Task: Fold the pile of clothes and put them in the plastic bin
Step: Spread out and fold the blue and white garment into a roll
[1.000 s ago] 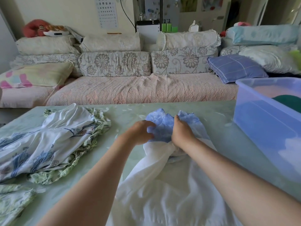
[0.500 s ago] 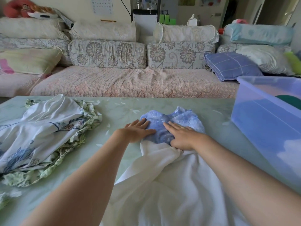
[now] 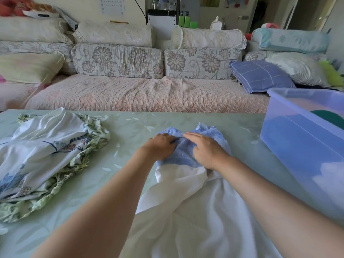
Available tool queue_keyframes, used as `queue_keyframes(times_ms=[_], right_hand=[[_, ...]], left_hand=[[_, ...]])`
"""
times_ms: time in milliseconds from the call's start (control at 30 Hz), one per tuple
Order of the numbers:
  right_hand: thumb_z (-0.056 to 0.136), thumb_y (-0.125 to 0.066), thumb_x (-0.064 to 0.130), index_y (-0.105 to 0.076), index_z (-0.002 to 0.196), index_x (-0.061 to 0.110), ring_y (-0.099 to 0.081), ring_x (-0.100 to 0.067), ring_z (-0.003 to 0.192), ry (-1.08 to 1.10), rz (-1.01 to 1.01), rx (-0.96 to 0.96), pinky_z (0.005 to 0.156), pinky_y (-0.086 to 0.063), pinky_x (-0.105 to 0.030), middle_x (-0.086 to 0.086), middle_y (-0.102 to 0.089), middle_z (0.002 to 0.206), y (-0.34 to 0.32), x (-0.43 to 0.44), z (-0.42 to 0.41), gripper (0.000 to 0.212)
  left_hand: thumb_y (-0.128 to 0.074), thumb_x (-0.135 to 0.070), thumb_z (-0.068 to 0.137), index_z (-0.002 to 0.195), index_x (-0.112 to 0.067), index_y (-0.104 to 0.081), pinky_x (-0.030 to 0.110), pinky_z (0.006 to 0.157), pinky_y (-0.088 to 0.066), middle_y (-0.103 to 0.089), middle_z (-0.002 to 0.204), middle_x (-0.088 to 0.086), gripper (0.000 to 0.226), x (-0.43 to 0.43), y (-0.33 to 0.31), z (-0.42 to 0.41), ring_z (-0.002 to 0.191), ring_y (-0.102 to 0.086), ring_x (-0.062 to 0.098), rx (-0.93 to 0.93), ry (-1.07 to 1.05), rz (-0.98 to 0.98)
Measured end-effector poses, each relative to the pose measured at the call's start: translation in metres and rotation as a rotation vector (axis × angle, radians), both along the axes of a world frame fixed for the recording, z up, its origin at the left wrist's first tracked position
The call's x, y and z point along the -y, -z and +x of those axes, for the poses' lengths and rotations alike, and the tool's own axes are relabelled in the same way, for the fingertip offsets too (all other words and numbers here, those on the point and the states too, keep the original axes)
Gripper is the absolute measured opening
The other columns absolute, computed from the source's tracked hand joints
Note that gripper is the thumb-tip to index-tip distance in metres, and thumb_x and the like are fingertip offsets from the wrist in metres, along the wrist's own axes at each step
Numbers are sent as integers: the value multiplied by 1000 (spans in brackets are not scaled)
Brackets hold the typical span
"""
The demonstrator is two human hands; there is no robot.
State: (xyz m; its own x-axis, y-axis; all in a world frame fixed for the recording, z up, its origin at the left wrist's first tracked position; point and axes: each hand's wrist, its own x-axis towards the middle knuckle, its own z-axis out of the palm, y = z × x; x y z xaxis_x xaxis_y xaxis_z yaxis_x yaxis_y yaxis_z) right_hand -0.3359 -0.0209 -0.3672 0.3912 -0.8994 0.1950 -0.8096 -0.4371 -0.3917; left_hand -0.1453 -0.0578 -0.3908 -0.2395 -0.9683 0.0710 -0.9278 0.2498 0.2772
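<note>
White cloth [image 3: 201, 216], thin and softly creased, spreads over the near part of the pale green table [image 3: 128, 131], and its far end is a crinkled blue section [image 3: 186, 153], bunched into two rounded lobes. Both bare forearms reach forward over the white part. The left hand [image 3: 160, 147] lies palm down on the blue fabric, fingers [image 3: 170, 139] curled slightly and pressing rather than gripping. The right hand [image 3: 206, 148] rests flat beside it, fingers extended toward the left. To the left lies a rumpled pile of floral clothes [image 3: 46, 159] with green ruffled edges. A translucent blue plastic bin [image 3: 305, 144] stands at the right, something dark green inside. Beyond is a quilted pink sofa [image 3: 145, 94].
</note>
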Motion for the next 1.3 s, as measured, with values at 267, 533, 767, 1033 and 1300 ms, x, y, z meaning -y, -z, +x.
queue_keyframes(times_ms=[267, 533, 767, 1033, 1300], right_hand=[[101, -25, 60, 6, 158, 35, 10, -9, 152, -11, 256, -536, 124, 2, -41, 7, 13, 166, 16, -9, -15, 70], [104, -33, 50, -15, 159, 25, -2, -16, 154, 35, 141, -434, 122, -5, -40, -1, -6, 168, -2, -39, -7, 64], [87, -56, 22, -56, 130, 22, -40, -20, 134, -149, -63, -248, 110, -30, -34, -1, -48, 137, -24, -99, 18, 43], [78, -57, 36, -59, 79, 26, -62, -15, 85, -187, 20, -189, 73, -50, -29, 9, -67, 89, -15, -176, 30, 10], [87, -57, 49, -51, 135, 37, -43, -20, 125, -160, 204, -329, 107, -37, -36, 3, -42, 133, -6, -230, 31, 50]], left_hand=[[-20, -61, 98, 155, -37, -10, 46, 121, -6, 2, 164, -9, 63, -8, 5, 8, 151, 7, 15, 167, -64, 217], [-44, -47, 99, 149, -21, -31, 42, 111, -28, -33, 150, 7, 57, -60, -27, 16, 138, -29, 28, -48, -126, 69], [-53, -41, 93, 103, -24, -49, 33, 78, -39, -55, 120, 6, 20, -134, -51, 33, 98, -54, 24, -65, -151, 197], [-73, -68, 66, 117, -34, -56, 33, 92, -48, -60, 114, -8, 64, -233, -62, 53, 102, -59, 15, 77, -136, 452], [-46, -30, 97, 92, -19, -56, 29, 72, -34, -59, 101, 6, 16, -261, -73, 44, 89, -50, 22, -72, -230, 237]])
